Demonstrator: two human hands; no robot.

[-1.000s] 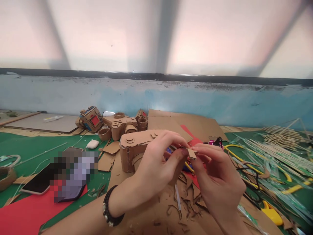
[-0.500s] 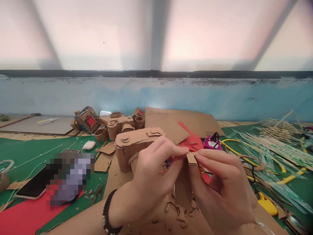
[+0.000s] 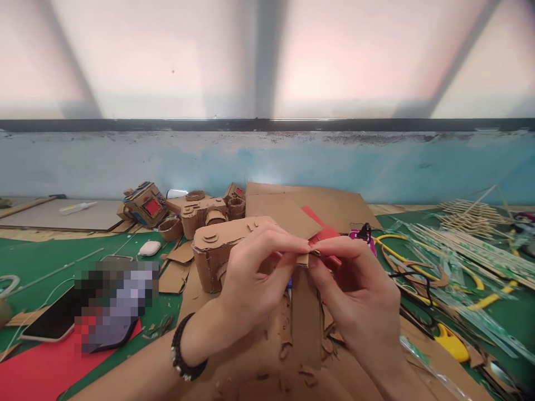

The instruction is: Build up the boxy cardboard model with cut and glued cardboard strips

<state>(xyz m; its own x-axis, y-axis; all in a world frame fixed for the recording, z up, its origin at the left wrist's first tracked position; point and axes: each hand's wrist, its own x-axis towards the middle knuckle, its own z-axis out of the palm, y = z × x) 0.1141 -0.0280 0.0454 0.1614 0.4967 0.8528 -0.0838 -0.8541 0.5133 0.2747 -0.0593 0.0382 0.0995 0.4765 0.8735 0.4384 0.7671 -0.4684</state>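
My left hand (image 3: 254,278) and my right hand (image 3: 355,289) meet over the middle of the table, both pinching the top end of a long cardboard strip (image 3: 306,323) that hangs down between them. The left wrist wears a black bead bracelet (image 3: 180,356). Just behind my left hand stands a cardboard model camera (image 3: 217,250), partly hidden by the fingers. Cardboard scraps (image 3: 288,351) lie under the hands.
More cardboard models (image 3: 200,211) stand at the back left, flat cardboard sheets (image 3: 317,203) behind. A phone (image 3: 45,320) and red paper (image 3: 37,367) lie at left. Wooden sticks (image 3: 472,217), yellow-handled tools (image 3: 451,342) and a pink device (image 3: 361,235) crowd the right.
My hands have drawn closer together and shifted slightly left. The small piece seen earlier at my fingertips is now a long strip hanging down from both pinches.
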